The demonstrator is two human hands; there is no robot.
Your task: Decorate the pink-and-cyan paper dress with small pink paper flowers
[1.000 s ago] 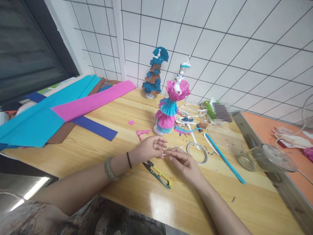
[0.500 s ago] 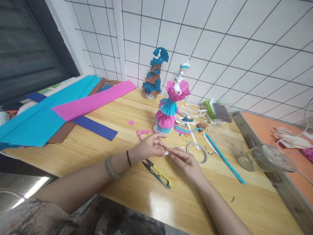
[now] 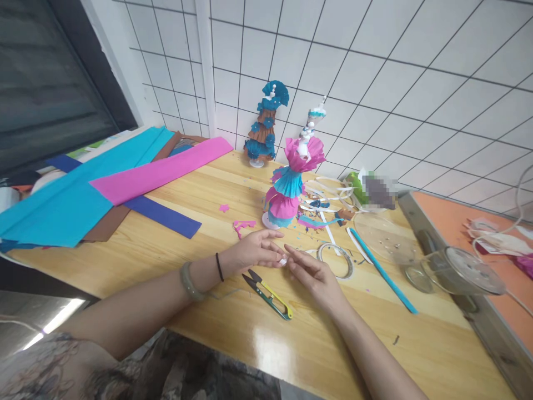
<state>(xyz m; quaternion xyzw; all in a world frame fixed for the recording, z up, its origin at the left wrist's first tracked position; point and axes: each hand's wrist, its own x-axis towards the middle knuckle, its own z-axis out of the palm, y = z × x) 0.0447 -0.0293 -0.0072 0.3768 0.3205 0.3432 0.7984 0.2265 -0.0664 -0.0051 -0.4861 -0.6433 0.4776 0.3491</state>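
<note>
My left hand (image 3: 257, 250) pinches a tiny white piece (image 3: 283, 260) between thumb and fingertips; what it is made of I cannot make out. My right hand (image 3: 314, 276) meets it from the other side, its fingertips closed at the same white bit. Just below the hands lie yellow and green thread snips (image 3: 270, 294), blades towards the left. Behind the hands stands a pink and turquoise crepe-paper figure (image 3: 291, 183) with a white upper body, on a white round base (image 3: 270, 221). A roll of tape (image 3: 335, 261) lies flat beside my right hand.
Crepe-paper sheets (image 3: 137, 172) are piled at the left. A teal and brown paper figure (image 3: 264, 125) stands by the wall. Paper scraps, a turquoise strip (image 3: 383, 272) and a clear plastic cup (image 3: 462, 271) lie to the right. A pink paper flower (image 3: 224, 208) rests on the table (image 3: 200, 300).
The fingertips of my right hand have parted slightly at the white piece, and my left fingers have shifted a little. The things on the table lie as before.
</note>
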